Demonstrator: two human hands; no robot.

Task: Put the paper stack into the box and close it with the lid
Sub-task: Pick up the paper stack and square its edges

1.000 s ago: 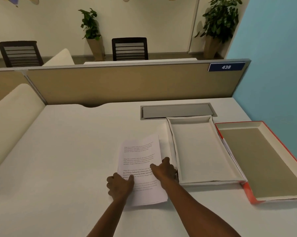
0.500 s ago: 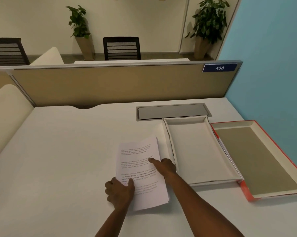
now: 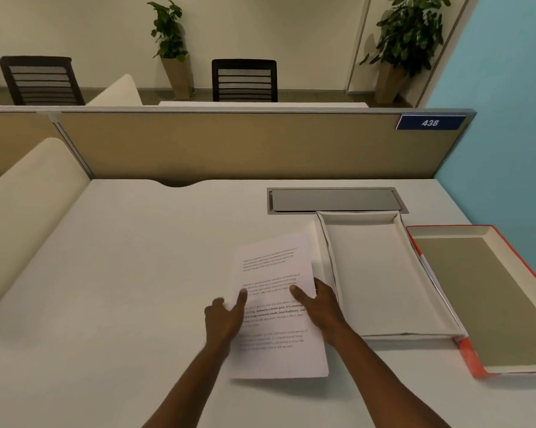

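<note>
Fingers [image 3: 300, 295] on stack [image 3: 272, 267] — seemingly lengthwise away

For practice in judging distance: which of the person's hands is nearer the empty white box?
Right. The right hand grips the paper stack at its right edge, beside the box; the left hand holds the opposite edge, farther off.

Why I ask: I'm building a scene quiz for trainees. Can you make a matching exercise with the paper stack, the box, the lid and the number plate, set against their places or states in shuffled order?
Things:
1. paper stack
2. box
3. lid
4. number plate

Places or states:
a. blue, on the partition, reads 438
b. open and empty, just right of the paper stack
c. held by the left hand and right hand
d. inside up, red-edged, far right of the desk

Pairs: 1-c, 2-b, 3-d, 4-a.
</note>
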